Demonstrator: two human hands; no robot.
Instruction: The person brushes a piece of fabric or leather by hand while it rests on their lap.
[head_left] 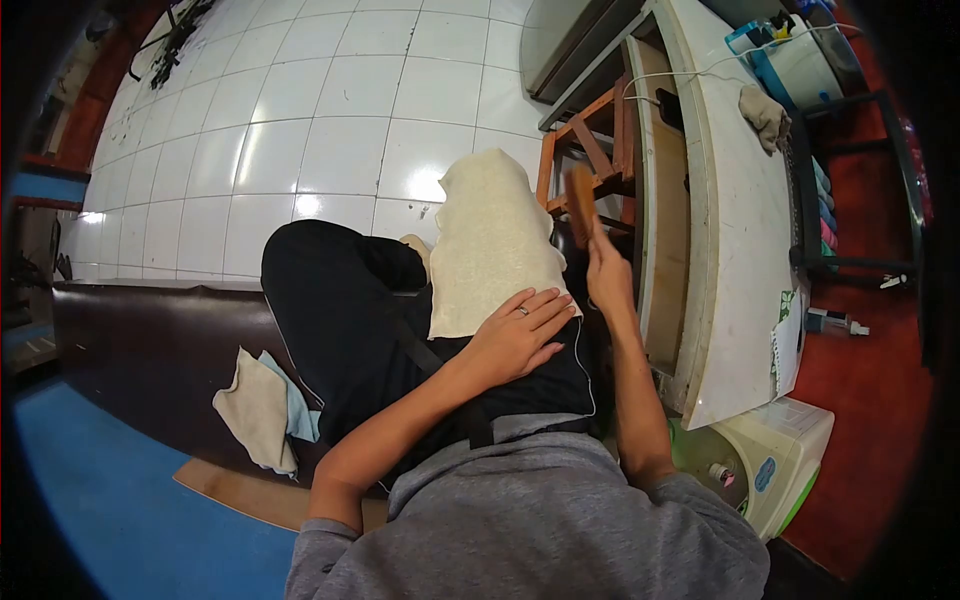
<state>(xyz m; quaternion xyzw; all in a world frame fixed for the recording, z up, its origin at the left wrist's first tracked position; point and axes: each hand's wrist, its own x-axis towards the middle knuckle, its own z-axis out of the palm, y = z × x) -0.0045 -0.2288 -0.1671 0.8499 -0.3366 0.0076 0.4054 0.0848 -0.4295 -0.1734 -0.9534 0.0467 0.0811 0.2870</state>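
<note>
A cream-coloured piece of cloth or hide point(488, 225) with wavy edges lies over my right thigh and reaches past the knee. My left hand point(515, 335) rests flat on its near end, fingers spread, with a ring on one finger. To the right of the cloth, my right hand point(608, 275) is closed round the handle of a brown wooden brush point(581, 205), held upright and slightly blurred. The brush is apart from the cloth.
Beige and light-blue cloths point(255, 405) lie on the dark bench point(150, 340) at the left. A white table point(730, 250) stands close on the right, with a wooden stool point(600, 150) beside it. A pale green machine point(790, 440) is at the lower right.
</note>
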